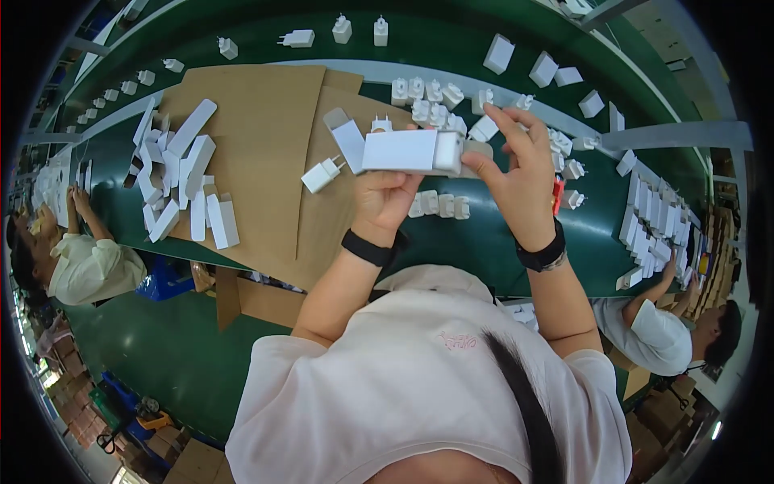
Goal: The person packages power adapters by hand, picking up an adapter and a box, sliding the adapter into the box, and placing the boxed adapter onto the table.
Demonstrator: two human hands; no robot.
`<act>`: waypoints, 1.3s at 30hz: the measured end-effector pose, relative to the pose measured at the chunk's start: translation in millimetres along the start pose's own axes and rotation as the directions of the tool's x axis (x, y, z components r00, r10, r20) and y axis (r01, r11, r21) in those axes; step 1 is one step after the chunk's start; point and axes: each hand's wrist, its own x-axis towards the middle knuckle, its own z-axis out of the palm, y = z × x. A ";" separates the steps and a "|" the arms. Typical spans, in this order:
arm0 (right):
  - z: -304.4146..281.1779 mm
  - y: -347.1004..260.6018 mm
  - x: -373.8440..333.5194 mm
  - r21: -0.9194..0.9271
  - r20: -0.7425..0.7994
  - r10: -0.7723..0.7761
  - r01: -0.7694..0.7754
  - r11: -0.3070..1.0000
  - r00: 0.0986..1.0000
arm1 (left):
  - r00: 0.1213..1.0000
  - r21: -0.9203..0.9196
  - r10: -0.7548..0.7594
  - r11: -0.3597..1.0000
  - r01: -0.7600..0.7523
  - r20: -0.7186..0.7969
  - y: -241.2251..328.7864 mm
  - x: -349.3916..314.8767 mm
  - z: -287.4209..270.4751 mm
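A small white box (pixel 399 151) lies level in my left hand (pixel 383 202), whose fingers are closed round it from below. Out of the box's right end sticks a white plug charger (pixel 449 153), partly inside. The box's end flaps stand folded out at both ends. At the right end is my right hand (pixel 520 173), with fingers spread and the thumb at the flap beside the charger. Just left of the box, another charger (pixel 322 175) rests on the cardboard, prongs up. Several chargers (pixel 438 205) stand in a row beyond my wrists, and more (pixel 435 114) cluster behind the box.
Several empty-looking white boxes (pixel 193 165) are heaped on a brown cardboard sheet (pixel 266 129) at left. A green belt (pixel 451 40) behind carries spaced chargers and boxes. Filled rows of white boxes (pixel 653 218) lie at right. One co-worker (pixel 97 262) is at left, another (pixel 653 331) at right.
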 end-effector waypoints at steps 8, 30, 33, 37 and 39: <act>23.3 -1.4 99.1 0.328 0.437 -0.053 -0.103 0.939 0.898 | 0.988 0.380 0.150 0.916 -0.131 -0.022 35.6 34.4 9.1; 67.3 210.3 345.4 0.141 0.347 0.140 -0.200 0.970 0.927 | 0.629 -0.101 0.722 -0.630 0.770 0.288 289.5 -101.6 -59.6; 119.3 151.2 315.0 -0.036 0.603 0.078 -0.071 0.997 0.794 | 0.583 -0.050 0.794 -0.584 0.810 0.176 270.5 -99.6 -56.0; 157.2 171.8 316.8 -0.327 0.425 -0.027 0.181 0.928 0.905 | 0.614 -0.059 0.783 -0.611 0.790 0.101 249.8 -82.7 -46.8; 133.8 171.1 318.8 -0.327 0.465 0.076 0.092 0.940 0.882 | 0.668 -0.016 0.731 -0.673 0.740 0.140 249.7 -69.2 -42.0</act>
